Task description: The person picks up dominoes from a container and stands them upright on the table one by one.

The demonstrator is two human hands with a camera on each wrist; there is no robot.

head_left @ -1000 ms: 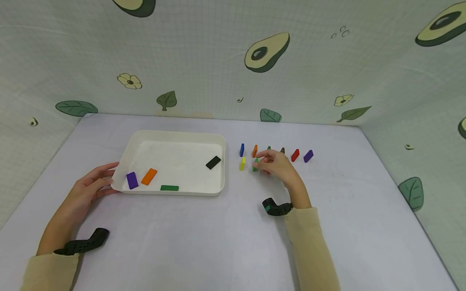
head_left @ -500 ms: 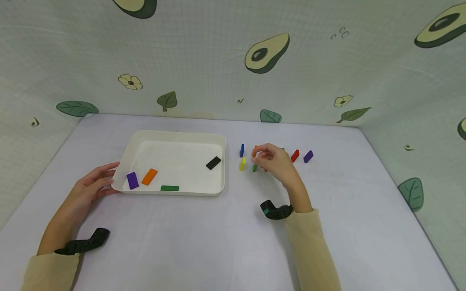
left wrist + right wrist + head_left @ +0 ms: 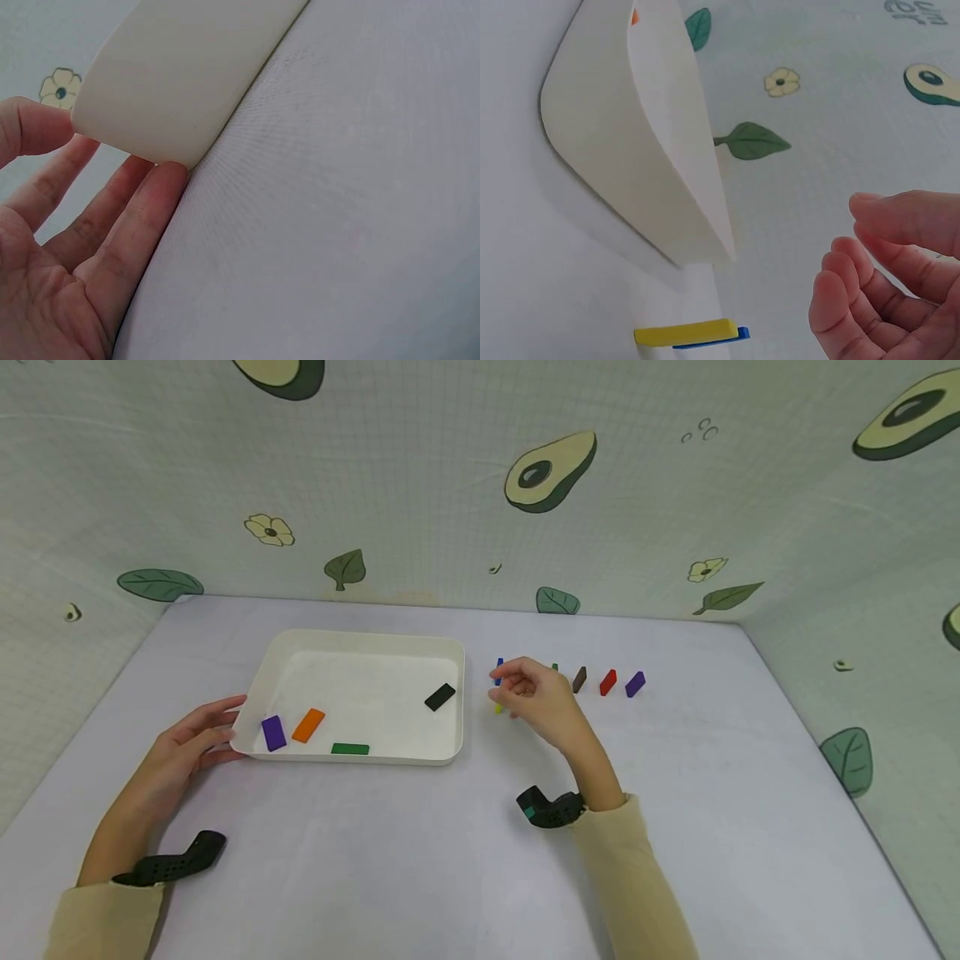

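Observation:
My left hand touches the near left corner of a white tray, its fingers fairly straight against the outer wall in the left wrist view. In the tray lie a purple block, an orange block, a green block and a black block. To the tray's right, my right hand is loosely bent, with nothing visible between its fingertips. It overlaps a blue block and a yellow block, both on edge. Thumb and forefinger come close together in the right wrist view.
Right of that hand, a green block, a brown block, a red block and a purple block stand in a row. Another orange and another green block are hidden behind the hand. A patterned cloth encloses the table's back and sides.
My right hand has moved left, from beside the front green block to over the blue and yellow ones, uncovering the brown and back green blocks. The left hand and tray stay put.

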